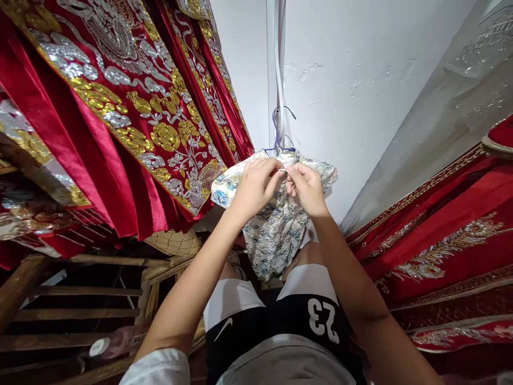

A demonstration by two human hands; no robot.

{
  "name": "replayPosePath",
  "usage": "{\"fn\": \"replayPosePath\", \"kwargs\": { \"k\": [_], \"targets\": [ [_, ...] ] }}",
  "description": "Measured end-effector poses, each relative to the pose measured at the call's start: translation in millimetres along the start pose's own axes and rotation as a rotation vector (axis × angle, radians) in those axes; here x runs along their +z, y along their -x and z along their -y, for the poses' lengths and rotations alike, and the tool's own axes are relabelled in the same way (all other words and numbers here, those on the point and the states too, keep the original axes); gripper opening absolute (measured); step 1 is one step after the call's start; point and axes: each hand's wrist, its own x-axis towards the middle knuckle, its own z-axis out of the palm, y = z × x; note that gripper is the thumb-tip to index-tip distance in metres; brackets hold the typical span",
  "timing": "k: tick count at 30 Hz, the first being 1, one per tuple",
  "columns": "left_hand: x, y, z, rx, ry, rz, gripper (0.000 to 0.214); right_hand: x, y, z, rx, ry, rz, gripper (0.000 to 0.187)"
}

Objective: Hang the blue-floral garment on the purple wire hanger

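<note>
A small pale garment with a blue and green floral print [272, 230] hangs on a blue wire hanger [277, 133] against the white wall. My left hand [256, 184] and my right hand [306, 187] are both raised to its collar. Their fingers are pinched together on the fabric at the neck, almost touching each other. What sits between the fingertips is too small to make out. The hanger's hook rises above my hands along a white strip on the wall.
Red satin garments with gold and silver embroidery [120, 107] hang close on the left. More red embroidered cloth [441, 251] lies on the right. A wooden frame [80, 299] and a woven basket [174, 241] stand at lower left. My legs in black and white shorts [280, 315] are below.
</note>
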Motion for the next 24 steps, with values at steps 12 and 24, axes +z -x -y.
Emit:
{"fn": "replayPosePath", "kwargs": {
  "k": [12, 24],
  "targets": [
    [5.9, 7, 1, -0.03, -0.019, -0.018, 0.011, -5, 1, -10, 0.084, -0.043, 0.023, 0.049],
    [0.6, 20, 79, -0.465, 0.367, -0.68, 0.011, -17, 31, -32, 0.144, 0.166, 0.05, 0.036]
  ]
}}
